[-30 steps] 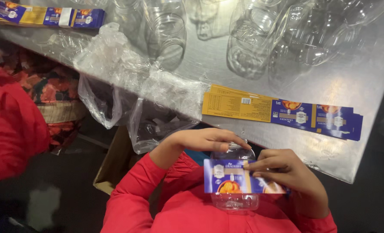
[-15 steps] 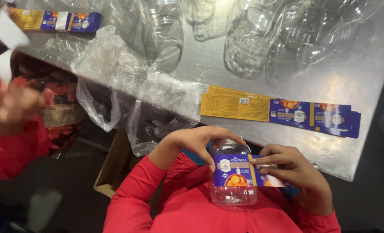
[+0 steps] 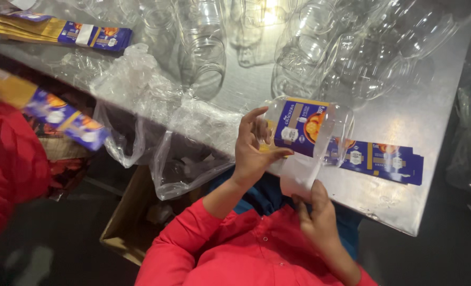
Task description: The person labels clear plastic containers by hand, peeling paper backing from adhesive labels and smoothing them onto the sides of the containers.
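Observation:
My left hand grips a clear plastic jar by its side and holds it over the near edge of the steel table. A blue and yellow label with an orange picture is stuck on the jar's front. Lower down, my right hand pinches a pale translucent backing sheet that hangs just below the jar. Both my sleeves are red.
A flat strip of blue labels lies on the table right of the jar. Many empty clear jars crowd the back, crumpled plastic bags hang over the left edge, and more labels are stacked far left. A red-sleeved co-worker holds a label strip. A cardboard box sits below.
The jar has gone from my lap up to the table edge in my left hand alone. My right hand dropped away with the backing sheet. The co-worker now holds a label strip.

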